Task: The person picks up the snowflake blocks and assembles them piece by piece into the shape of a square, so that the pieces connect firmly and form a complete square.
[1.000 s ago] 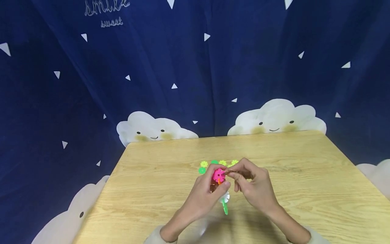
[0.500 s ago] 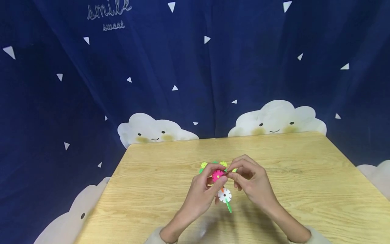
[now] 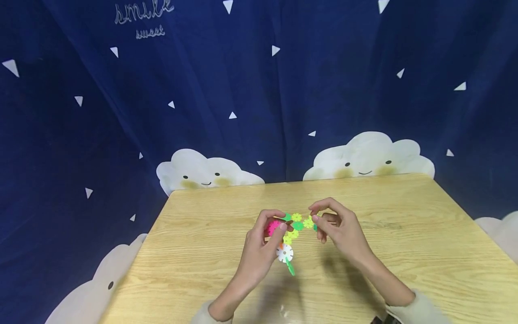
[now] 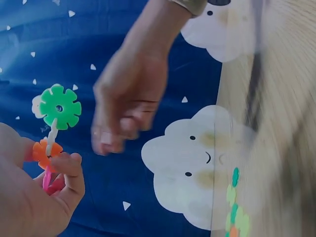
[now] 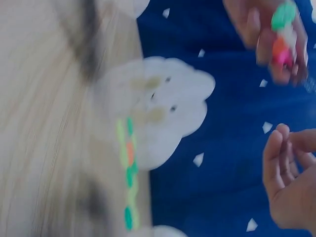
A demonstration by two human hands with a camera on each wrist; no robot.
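Observation:
My left hand (image 3: 261, 247) pinches a joined string of notched plastic snowflake discs. Its pink disc (image 3: 274, 227) sits between thumb and fingers, with a dark brownish piece (image 3: 288, 223) beside it, seen nearly edge-on. Below hang a white disc (image 3: 285, 253) and a green disc (image 3: 290, 266). In the left wrist view the orange disc (image 4: 48, 153) shows by the fingertips, and the green one stands face-on. To the right, my right hand (image 3: 344, 231) is raised apart from the string, its fingers loosely bent; nothing shows between them in the right wrist view.
Several loose yellow (image 3: 296, 217) and green discs (image 3: 297, 226) lie on the wooden table (image 3: 210, 234) beyond the hands; an orange one shows among them (image 5: 130, 153). A dark blue curtain (image 3: 226, 81) with clouds hangs behind the table.
My right hand has let go of the dark piece and drawn away to the right. The left hand has moved slightly left with the string, and the dark piece stays beside the pink disc.

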